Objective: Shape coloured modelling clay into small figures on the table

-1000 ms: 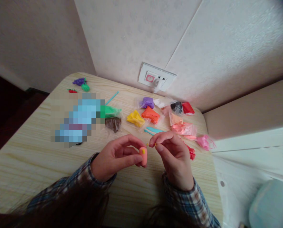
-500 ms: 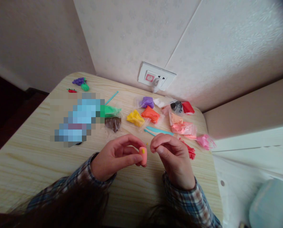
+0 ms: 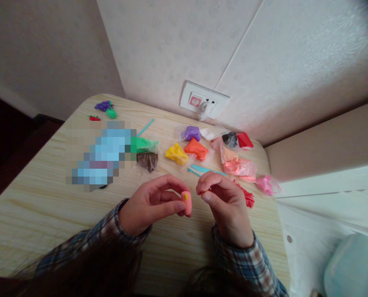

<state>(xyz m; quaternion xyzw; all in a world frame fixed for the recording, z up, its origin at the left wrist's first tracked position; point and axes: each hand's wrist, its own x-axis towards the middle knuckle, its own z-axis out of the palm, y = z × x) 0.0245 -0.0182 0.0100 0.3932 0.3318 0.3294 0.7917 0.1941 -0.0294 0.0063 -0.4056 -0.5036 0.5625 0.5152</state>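
Note:
Between the thumb and fingers of my left hand [image 3: 157, 202] is a small pink clay cylinder [image 3: 187, 206] with a yellow bit of clay [image 3: 186, 196] on its side. My right hand [image 3: 225, 202] is just to the right, thumb and forefinger pinched together. A tiny reddish edge shows at those fingertips, but I cannot make out what it is. Past the hands lie a teal modelling tool [image 3: 207, 169], a bag of yellow clay [image 3: 176, 153] and a bag of orange clay [image 3: 196, 149]. A red clay bag [image 3: 248, 196] lies partly behind my right hand.
Bags of purple [image 3: 192, 133], green [image 3: 145, 145], brown [image 3: 148, 161] and pink clay [image 3: 266, 185] lie on the wooden table [image 3: 41, 181]. Purple clay grapes [image 3: 102, 106] sit at the far left corner. A blurred-out blue object [image 3: 109, 150] lies at left. A wall socket [image 3: 204, 100] holds a plug.
The right thumb and forefinger have shifted very slightly, and a little more of the reddish edge shows between them. My left hand keeps its hold on the pink clay cylinder.

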